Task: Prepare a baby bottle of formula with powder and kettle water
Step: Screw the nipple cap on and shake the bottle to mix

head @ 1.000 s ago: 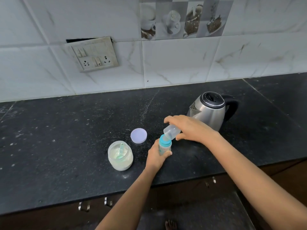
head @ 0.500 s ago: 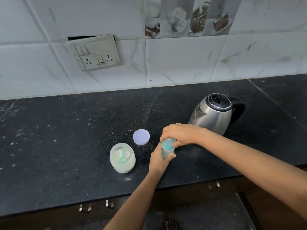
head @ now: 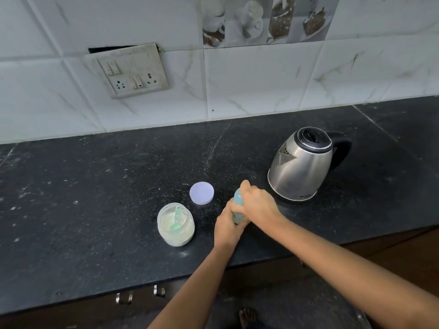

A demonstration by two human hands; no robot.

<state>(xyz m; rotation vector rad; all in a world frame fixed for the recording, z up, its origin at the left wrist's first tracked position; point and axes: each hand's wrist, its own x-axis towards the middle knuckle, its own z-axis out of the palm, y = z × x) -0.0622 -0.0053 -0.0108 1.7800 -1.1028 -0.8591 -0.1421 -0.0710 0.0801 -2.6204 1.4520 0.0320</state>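
Right grip (head: 257,206) is now curling over the bottle (head: 238,200), cap lowered on; left grip (head: 227,225) is clasping it. Probably sealing.

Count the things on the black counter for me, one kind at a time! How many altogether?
kettle: 1
powder jar: 1
round lid, lying loose: 1
green scoop, inside the jar: 1
baby bottle, gripped by the left hand and right hand: 1
Total: 5
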